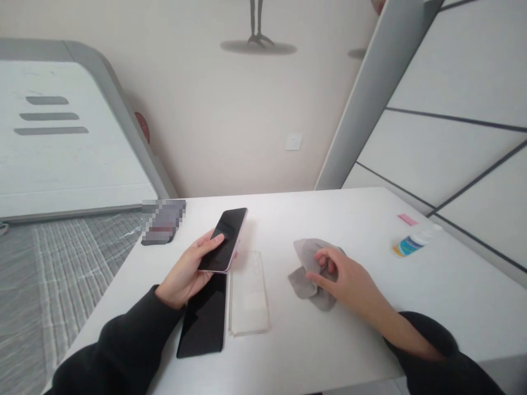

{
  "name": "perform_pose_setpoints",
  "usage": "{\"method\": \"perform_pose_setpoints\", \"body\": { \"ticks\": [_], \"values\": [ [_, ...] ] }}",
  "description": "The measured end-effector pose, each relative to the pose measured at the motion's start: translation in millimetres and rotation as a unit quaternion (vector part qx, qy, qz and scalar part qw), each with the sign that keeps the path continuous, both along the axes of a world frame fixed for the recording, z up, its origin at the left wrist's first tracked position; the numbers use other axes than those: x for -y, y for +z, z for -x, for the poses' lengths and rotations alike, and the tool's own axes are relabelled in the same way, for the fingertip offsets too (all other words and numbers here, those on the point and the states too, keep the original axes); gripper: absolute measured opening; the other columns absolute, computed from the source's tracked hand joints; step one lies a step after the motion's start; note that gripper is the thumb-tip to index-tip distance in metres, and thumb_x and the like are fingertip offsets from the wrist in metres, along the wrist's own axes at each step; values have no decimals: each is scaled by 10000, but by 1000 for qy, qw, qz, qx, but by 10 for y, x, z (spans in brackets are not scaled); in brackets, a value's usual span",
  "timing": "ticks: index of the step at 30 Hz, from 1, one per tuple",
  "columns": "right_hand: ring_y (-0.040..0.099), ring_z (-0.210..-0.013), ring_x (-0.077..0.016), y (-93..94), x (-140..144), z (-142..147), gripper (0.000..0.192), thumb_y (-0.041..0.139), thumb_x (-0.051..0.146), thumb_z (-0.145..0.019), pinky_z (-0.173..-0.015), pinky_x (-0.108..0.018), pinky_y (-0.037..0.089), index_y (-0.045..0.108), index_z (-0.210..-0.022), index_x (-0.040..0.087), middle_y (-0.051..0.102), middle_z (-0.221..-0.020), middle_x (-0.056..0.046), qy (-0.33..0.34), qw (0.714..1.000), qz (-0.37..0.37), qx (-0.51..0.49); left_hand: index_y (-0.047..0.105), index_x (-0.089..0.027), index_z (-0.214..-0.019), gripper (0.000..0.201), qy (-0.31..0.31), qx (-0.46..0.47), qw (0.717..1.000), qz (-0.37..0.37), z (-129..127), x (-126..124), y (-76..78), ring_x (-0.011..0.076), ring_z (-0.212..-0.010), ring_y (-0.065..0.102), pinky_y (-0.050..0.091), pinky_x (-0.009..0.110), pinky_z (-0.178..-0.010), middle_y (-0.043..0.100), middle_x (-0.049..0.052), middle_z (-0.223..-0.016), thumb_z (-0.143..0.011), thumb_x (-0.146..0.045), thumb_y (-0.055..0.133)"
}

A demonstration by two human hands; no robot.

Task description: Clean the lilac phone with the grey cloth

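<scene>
My left hand [193,270] holds a black-screened smartphone [225,236] with a pinkish edge, tilted and raised above the table. Its thumb lies on the screen. Partly under that hand, a second dark phone [202,323] lies flat on the table. Close beside it is a clear phone case [249,299], with its open side not plain to see. My right hand [343,277] is over a crumpled grey cloth [307,252], fingers curled and a gap between thumb and fingertips. The cloth rests on the table around and below the fingers.
The white table [288,351] meets the wall at the back. A white bottle [415,241] with a blue and yellow label lies at the right, near a pink slip [407,219]. A blurred-out flat object [163,222] sits at the far left corner.
</scene>
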State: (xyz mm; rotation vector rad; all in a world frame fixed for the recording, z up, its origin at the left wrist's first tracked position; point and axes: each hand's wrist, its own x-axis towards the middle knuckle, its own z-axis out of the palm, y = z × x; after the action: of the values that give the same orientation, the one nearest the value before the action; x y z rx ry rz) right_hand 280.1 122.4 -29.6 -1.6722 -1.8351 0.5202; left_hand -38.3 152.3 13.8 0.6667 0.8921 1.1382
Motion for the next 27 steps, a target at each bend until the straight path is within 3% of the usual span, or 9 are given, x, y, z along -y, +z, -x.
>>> {"method": "perform_pose_setpoints", "body": {
  "ticks": [3,5,10,14,16,18,21,24,27],
  "values": [
    [595,-721,-230,-93,-15,85,176,650,424,-840,-664,-358,443,648,-831,249,701,-837,-32,-2,999,2,37,685,-145,-1251,379,-28,23,999,20,-43,46,15,177,-806,776,649,227,-707,794,126,-1081,-875,-105,704],
    [564,-664,-223,-78,-78,79,220,610,441,-861,-640,-356,422,648,-762,248,658,-721,-17,17,1000,17,5,646,-148,-1333,453,-28,44,999,15,-74,77,13,191,-889,781,642,232,-761,786,140,-1139,-883,-108,685],
    [612,-776,-246,149,-145,-16,391,735,615,-801,-706,-368,494,695,-771,227,689,-806,-40,-5,968,0,-251,519,-219,-1491,613,-56,97,994,9,-118,125,-82,246,-944,788,625,278,-713,765,127,-1148,-903,-128,665],
    [631,-710,-233,441,-48,295,353,715,593,-866,-624,-352,535,645,-775,260,669,-773,-28,-3,922,-8,-387,472,-286,-1513,623,-84,131,987,25,-168,165,-168,280,-898,793,598,324,-688,750,102,-1148,-926,-207,666],
    [701,-908,-263,533,-13,596,312,590,544,-980,-782,-388,591,690,-865,272,744,-969,-61,52,938,-59,-338,570,-212,-1420,461,-105,149,982,45,-200,183,-183,250,-827,777,591,351,-736,761,109,-1095,-974,-309,630],
    [676,-1185,-285,545,-40,894,328,475,451,-1056,-1037,-458,545,748,-1038,270,745,-1235,-89,168,957,-111,-209,676,-152,-1264,389,-115,178,975,64,-230,197,-176,214,-796,749,576,343,-783,772,100,-1012,-1025,-430,547],
    [555,-1407,-293,422,-204,1193,399,417,339,-1076,-1202,-547,428,667,-1367,229,632,-1480,-110,310,933,-181,18,723,-155,-1197,568,-108,226,965,76,-269,217,-142,204,-894,743,552,318,-874,782,82,-974,-1071,-561,347],
    [399,-1528,-336,236,-366,1325,535,379,343,-1076,-1214,-647,373,463,-1557,123,444,-1630,-175,279,918,-231,162,668,-172,-1334,699,-129,241,959,77,-300,238,-118,253,-1075,734,522,371,-993,782,107,-1113,-1051,-649,243],
    [250,-1585,-373,106,-339,1416,602,327,301,-1070,-1212,-691,333,324,-1606,27,282,-1690,-235,235,912,-262,213,626,-179,-1392,694,-110,242,960,87,-305,239,-145,278,-1133,724,496,400,-1052,774,112,-1169,-1026,-680,316]
  ]
}}
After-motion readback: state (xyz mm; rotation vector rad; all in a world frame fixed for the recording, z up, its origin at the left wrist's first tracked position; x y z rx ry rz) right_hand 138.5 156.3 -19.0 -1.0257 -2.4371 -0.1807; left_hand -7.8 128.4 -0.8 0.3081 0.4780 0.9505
